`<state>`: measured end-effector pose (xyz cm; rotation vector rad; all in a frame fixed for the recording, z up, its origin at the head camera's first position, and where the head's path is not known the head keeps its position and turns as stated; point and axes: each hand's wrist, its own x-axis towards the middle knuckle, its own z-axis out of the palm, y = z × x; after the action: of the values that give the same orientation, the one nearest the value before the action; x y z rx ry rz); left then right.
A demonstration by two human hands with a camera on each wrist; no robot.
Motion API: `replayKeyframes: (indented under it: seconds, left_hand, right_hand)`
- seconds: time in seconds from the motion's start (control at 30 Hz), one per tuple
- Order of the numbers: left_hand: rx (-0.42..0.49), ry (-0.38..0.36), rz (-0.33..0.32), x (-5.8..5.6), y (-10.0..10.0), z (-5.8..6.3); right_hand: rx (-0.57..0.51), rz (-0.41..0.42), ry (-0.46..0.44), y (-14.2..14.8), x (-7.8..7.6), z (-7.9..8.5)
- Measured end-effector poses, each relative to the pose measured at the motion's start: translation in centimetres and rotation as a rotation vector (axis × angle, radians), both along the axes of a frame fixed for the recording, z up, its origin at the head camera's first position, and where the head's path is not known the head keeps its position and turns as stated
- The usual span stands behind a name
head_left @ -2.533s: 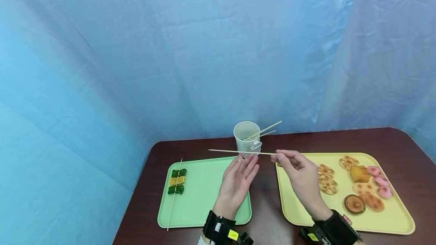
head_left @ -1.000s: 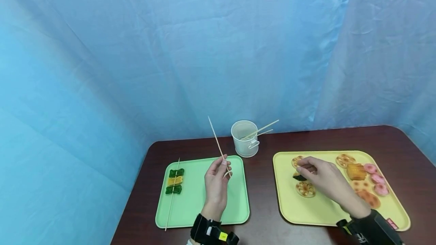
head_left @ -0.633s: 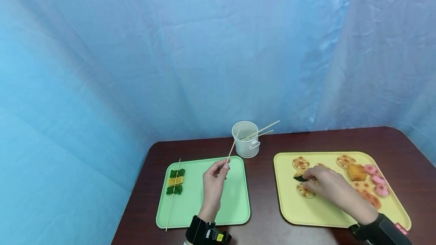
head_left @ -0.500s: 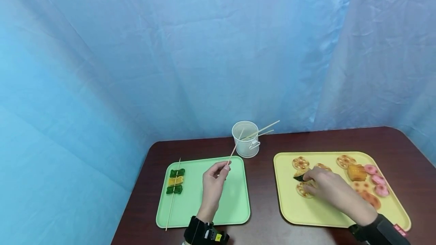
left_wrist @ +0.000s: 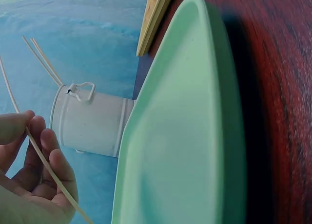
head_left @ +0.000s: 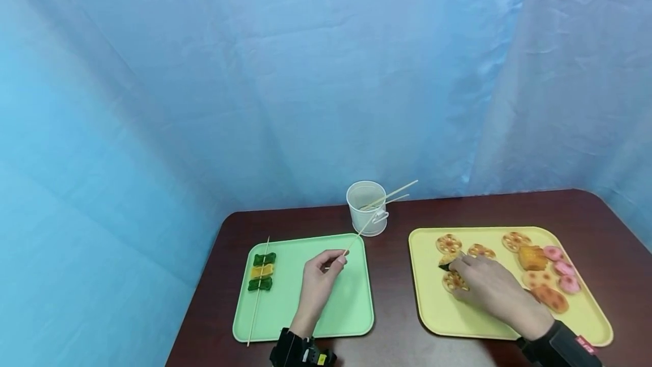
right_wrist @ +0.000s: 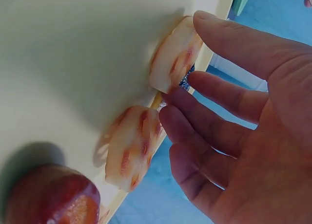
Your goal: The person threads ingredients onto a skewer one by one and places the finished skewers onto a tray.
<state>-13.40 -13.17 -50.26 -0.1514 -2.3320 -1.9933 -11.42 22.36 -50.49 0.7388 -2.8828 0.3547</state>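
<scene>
1. Head view: the left hand (head_left: pixel 317 276) pinches a bare bamboo skewer (head_left: pixel 359 235) between thumb and fingertips, above the green tray (head_left: pixel 305 321). The skewer's far end points away from the hand toward the white cup (head_left: pixel 368 208).
2. Head view: the right hand (head_left: pixel 484 285) rests over the near-left part of the yellow tray (head_left: pixel 509 333), fingers extended and relaxed. Its fingertips touch a lotus root slice (head_left: pixel 453 281) and a dark-edged piece (head_left: pixel 448 262); nothing is gripped.
3. Right wrist view: the fingers (right_wrist: pixel 214 126) are straight, with two pale slices (right_wrist: pixel 134 148) just beyond the fingertips.
4. Risk: the slices lie flat and close together. A shallow pinch could slide one across the tray or lift two at once.
5. Risk: the skewer is held near one end. The free tip could swing into the cup just ahead and tip it.
6. To the left of the left hand, a loaded skewer (head_left: pixel 262 271) lies across the green tray.
</scene>
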Motion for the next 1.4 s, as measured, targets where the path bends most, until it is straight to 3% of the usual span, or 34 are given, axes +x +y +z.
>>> replayKeyframes:
  seconds: [0.17, 0.37, 0.73, 1.03, 1.23, 1.4]
  left_hand:
    - [0.003, -0.016, -0.002, 0.0, 0.1, 0.1]
    - [-0.001, -0.02, -0.001, 0.1, 0.2, 0.0]
    - [0.001, -0.035, -0.009, 0.1, 0.4, 0.0]
    - [-0.002, -0.055, -0.021, 0.1, 0.7, -0.5]
    - [0.006, -0.063, -0.033, 0.4, 0.7, -0.4]
    - [-0.015, -0.061, -0.039, 0.7, 0.9, -0.3]
  right_hand:
    - [0.025, -0.027, 0.024, -0.1, 0.0, -0.1]
    - [-0.036, -0.09, -0.045, -0.5, -0.1, 0.1]
    - [-0.37, -0.175, -0.117, -0.7, -0.6, 1.1]
    - [-0.685, -0.224, -0.358, -0.9, -1.2, 1.7]
    - [-0.989, -0.21, -0.559, -1.0, -1.4, 1.8]
    - [-1.056, -0.248, -0.661, -1.1, -1.6, 2.1]
